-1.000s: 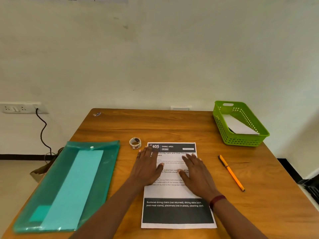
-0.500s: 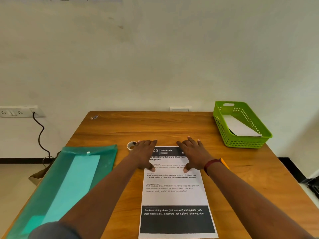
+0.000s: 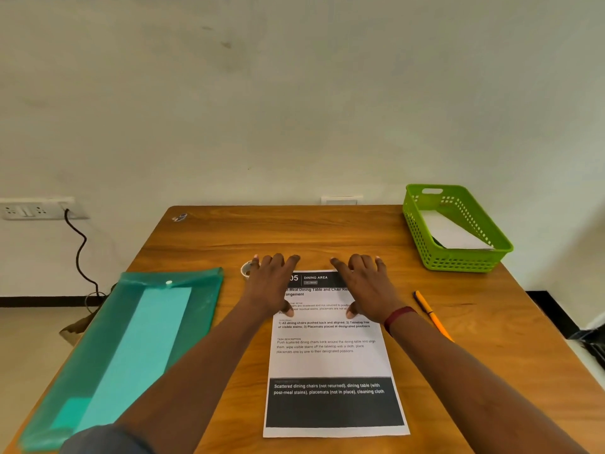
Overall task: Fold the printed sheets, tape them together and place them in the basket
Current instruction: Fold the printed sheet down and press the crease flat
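A printed sheet (image 3: 330, 362) with a dark band at its near end lies flat on the wooden table (image 3: 327, 231). My left hand (image 3: 271, 286) and my right hand (image 3: 365, 286) rest flat on its far end, fingers straight and reaching past the top edge. A small tape roll (image 3: 246, 269) sits just left of my left hand, partly hidden by the fingers. The green basket (image 3: 458, 260) stands at the far right of the table with folded white paper (image 3: 450, 232) inside.
A teal plastic folder (image 3: 131, 348) covers the left side of the table. An orange pen (image 3: 432, 316) lies right of the sheet. The wall stands right behind the table, with a socket and black cable (image 3: 78, 253) at the left.
Both hands have slid from the middle of the sheet up to its far end. The view has shifted a little closer.
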### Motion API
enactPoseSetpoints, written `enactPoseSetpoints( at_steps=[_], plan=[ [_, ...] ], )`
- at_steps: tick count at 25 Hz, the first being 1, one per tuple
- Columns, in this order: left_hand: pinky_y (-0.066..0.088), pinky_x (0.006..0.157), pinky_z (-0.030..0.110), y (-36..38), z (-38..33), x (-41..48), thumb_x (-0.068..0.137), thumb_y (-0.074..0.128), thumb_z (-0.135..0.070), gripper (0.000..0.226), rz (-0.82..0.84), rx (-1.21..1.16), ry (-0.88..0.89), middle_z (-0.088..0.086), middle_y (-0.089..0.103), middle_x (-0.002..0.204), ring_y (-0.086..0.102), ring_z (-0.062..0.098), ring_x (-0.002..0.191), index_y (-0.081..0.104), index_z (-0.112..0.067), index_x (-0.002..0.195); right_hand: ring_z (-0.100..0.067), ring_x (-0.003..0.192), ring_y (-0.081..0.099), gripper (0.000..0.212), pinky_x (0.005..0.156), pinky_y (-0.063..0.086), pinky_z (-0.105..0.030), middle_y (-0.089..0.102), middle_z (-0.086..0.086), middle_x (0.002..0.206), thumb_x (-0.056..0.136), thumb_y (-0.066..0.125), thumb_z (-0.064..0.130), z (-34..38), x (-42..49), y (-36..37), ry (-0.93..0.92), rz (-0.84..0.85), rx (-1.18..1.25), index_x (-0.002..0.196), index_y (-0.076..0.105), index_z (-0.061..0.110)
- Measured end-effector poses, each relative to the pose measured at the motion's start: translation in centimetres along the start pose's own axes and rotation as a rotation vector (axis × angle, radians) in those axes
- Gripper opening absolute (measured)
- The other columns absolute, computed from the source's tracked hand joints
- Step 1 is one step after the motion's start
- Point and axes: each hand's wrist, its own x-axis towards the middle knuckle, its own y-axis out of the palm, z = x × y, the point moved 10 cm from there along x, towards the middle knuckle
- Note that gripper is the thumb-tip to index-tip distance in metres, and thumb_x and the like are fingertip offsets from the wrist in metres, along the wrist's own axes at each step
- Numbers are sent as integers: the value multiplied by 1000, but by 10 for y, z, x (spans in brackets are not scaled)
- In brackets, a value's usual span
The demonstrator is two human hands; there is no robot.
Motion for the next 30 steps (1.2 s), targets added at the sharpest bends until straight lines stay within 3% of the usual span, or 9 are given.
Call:
enactPoseSetpoints(
  at_steps=[7, 10, 11, 12, 14, 17, 20, 25, 30],
  plan=[
    [34, 99, 50, -6, 3, -18, 72, 77, -53, 56, -103, -6, -2, -9, 65, 112, 56, 18, 112, 60, -31, 121, -24, 105, 49, 72, 99, 38, -41, 53, -1, 109, 71, 82, 39, 5, -26, -9, 2, -156, 65, 134, 48, 29],
    [34, 102, 53, -10, -6, -30, 92, 61, -37, 12, -201, 30, 55, -9, 70, 95, 63, 16, 98, 68, -31, 99, -25, 96, 59, 39, 89, 47, -39, 62, -3, 102, 80, 77, 28, 12, -37, -15, 6, -274, 120, 117, 67, 24],
    [33, 104, 53, -8, -9, -34, 93, 57, -28, 9, -212, 49, 71, -9, 70, 91, 64, 15, 92, 65, -30, 91, -26, 92, 62, 31, 85, 50, -38, 66, -4, 100, 81, 75, 21, 16, -40, -15, 6, -303, 142, 111, 71, 21],
    [33, 106, 53, -3, -13, -38, 92, 54, -20, 13, -203, 59, 86, -8, 70, 92, 65, 16, 91, 63, -29, 91, -26, 91, 64, 26, 82, 52, -37, 68, -5, 98, 82, 72, 14, 20, -44, -14, 8, -315, 163, 108, 72, 19],
    [29, 112, 53, 11, -22, -45, 88, 52, -10, 34, -165, 28, 121, -3, 68, 117, 62, 18, 108, 61, -25, 117, -30, 96, 66, 28, 84, 54, -38, 71, -9, 103, 80, 69, 8, 28, -49, -7, 14, -323, 195, 107, 72, 14],
    [14, 121, 50, 31, -30, -54, 92, 49, -16, 58, -107, -34, 119, 8, 42, 152, 39, 21, 140, 37, -15, 148, -30, 130, 52, 41, 108, 39, -40, 57, -16, 137, 91, 58, 14, 36, -51, 14, 36, -226, 250, 132, 59, 7],
    [7, 122, 42, 45, -31, -61, 99, 35, -31, 58, -81, -89, 96, 9, 26, 160, 22, 23, 148, 24, -16, 154, -23, 147, 24, 51, 119, 22, -35, 27, -11, 158, 102, 37, 27, 39, -51, 37, 46, -92, 285, 150, 33, 9],
    [-3, 120, 35, 61, -32, -68, 101, 21, -48, 64, -34, -116, 110, 8, 3, 164, 0, 22, 151, 11, -16, 156, -21, 151, 4, 64, 123, 8, -36, 8, -10, 163, 102, 21, 47, 42, -58, 53, 7, -13, 236, 155, 16, 12],
    [-3, 122, 43, 56, -36, -65, 102, 16, -48, 64, -60, -68, 67, 11, 9, 164, 2, 25, 151, 22, -12, 154, -23, 151, -1, 68, 121, 2, -39, 5, -12, 163, 101, 16, 52, 48, -57, 53, 35, 2, 218, 155, 11, 11]
  ],
)
